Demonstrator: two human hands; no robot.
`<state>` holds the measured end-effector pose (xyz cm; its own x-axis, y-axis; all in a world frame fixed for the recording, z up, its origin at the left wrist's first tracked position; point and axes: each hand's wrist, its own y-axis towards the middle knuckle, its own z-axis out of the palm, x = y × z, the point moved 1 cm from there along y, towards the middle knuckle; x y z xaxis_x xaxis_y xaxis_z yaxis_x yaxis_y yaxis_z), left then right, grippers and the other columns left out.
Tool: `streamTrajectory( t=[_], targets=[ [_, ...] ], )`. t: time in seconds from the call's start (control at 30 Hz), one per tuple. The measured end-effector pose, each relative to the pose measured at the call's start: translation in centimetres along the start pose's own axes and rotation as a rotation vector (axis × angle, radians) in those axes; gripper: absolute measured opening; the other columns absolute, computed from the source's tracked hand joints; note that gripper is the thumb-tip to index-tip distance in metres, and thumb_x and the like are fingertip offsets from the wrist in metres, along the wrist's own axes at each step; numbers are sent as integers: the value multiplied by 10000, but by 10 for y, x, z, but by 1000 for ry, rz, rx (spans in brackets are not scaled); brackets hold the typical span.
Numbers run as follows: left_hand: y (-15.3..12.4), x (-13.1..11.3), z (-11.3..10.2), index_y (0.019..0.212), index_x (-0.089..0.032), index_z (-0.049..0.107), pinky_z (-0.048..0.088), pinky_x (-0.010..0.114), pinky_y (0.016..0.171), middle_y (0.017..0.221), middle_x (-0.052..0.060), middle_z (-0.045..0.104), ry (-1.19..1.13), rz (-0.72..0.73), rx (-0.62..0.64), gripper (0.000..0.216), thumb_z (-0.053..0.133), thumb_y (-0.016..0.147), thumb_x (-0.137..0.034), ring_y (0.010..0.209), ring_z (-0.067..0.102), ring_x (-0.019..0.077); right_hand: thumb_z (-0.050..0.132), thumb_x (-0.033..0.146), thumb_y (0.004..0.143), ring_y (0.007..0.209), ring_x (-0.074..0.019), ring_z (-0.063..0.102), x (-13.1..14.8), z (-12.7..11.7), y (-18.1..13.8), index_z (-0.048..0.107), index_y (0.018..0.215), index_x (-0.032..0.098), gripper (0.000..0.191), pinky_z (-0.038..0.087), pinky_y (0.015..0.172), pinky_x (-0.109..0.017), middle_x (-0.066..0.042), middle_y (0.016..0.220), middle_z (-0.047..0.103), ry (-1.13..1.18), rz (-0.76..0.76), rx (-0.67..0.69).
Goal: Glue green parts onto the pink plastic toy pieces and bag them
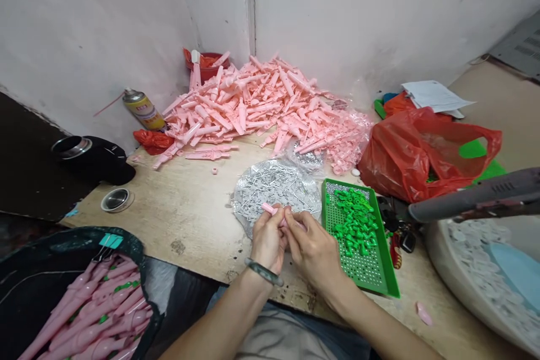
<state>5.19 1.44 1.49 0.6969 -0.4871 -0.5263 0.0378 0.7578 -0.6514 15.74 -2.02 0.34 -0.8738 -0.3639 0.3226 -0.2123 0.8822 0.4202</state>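
The left hand (268,239) and right hand (314,253) are closed in a tight pinch on a pink plastic piece (274,211), with thumbs and fingertips (291,216) gripping it just above a clear bag of small grey parts (274,194) on the wooden bench (189,219). Just beside the right hand lies a green perforated tray (382,259) holding green plastic parts (354,219). A heap of pink parts (253,101) sits by a yellow spray can (143,109); the can's label and the printed papers (434,95) are too small to read.
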Motion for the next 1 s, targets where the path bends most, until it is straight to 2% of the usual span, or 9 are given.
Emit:
streamTrajectory(
  t=[0.13, 0.23, 0.37, 0.47, 0.6, 0.67, 0.8, 0.9, 1.0],
  targets=[
    [-5, -2, 3, 913, -125, 627, 501, 212, 584, 824, 70, 689, 49, -58, 78, 164, 727, 794, -178, 625, 625, 116, 470, 211, 983, 809, -191, 638, 1, -6, 4, 615, 1295, 202, 344, 505, 627, -269, -96, 998, 665, -13, 10, 24],
    [-5, -3, 4, 928, -123, 633, 499, 184, 583, 854, 70, 692, -18, 17, 36, 101, 672, 836, -137, 642, 631, 102, 470, 189, 977, 804, -184, 636, 0, -8, 4, 617, 1294, 202, 350, 500, 630, -258, -93, 982, 664, -22, -1, 12],
    [-1, 2, 4, 857, -99, 641, 501, 184, 551, 765, 61, 665, 2, -67, 110, 31, 650, 853, -129, 585, 604, 95, 488, 192, 976, 820, -191, 638, 2, -9, 3, 652, 1234, 181, 306, 493, 633, -261, -95, 1001, 669, -59, -32, 11],
    [0, 2, 2, 894, -96, 634, 495, 173, 539, 822, 85, 689, -40, 2, 63, 36, 609, 871, -104, 602, 618, 95, 499, 196, 966, 861, -209, 637, 2, -14, 3, 638, 1256, 188, 321, 513, 686, -292, -99, 1034, 668, 11, -20, 34],
    [-6, -9, 1, 978, -122, 616, 531, 211, 547, 970, 114, 717, -13, 50, 120, 123, 629, 856, -129, 689, 681, 147, 575, 297, 934, 1033, -249, 611, -8, -33, 8, 610, 1266, 212, 344, 513, 867, -377, -104, 1167, 642, 311, 181, 73],
    [-12, -15, 0, 1004, -148, 612, 582, 276, 647, 1026, 108, 719, 15, 116, 175, 188, 678, 832, -179, 837, 713, 209, 601, 384, 919, 867, -203, 634, -14, -41, 9, 637, 1160, 202, 304, 526, 743, -317, -73, 1021, 672, 597, 350, 191],
    [-25, -23, -4, 1025, -175, 635, 583, 296, 747, 1053, 90, 709, 144, 363, 270, 271, 742, 798, -279, 991, 694, 250, 666, 472, 854, 536, -98, 487, -14, -41, 7, 619, 885, 172, 305, 391, 481, -201, 27, 657, 563, 1096, 547, 322],
    [-26, -31, -15, 1000, -168, 656, 576, 276, 735, 1033, 91, 702, 221, 507, 243, 274, 757, 786, -308, 958, 694, 237, 719, 496, 795, 498, -84, 459, -7, -27, 13, 596, 850, 173, 351, 378, 458, -194, 33, 643, 573, 1220, 589, 340],
    [-17, -50, -39, 975, -169, 652, 586, 281, 721, 1027, 86, 701, 114, 491, 107, 237, 750, 787, -275, 920, 699, 222, 632, 534, 852, 488, -94, 487, 5, 2, 45, 623, 882, 168, 367, 395, 461, -204, 15, 675, 622, 1169, 478, 516]
  ],
)
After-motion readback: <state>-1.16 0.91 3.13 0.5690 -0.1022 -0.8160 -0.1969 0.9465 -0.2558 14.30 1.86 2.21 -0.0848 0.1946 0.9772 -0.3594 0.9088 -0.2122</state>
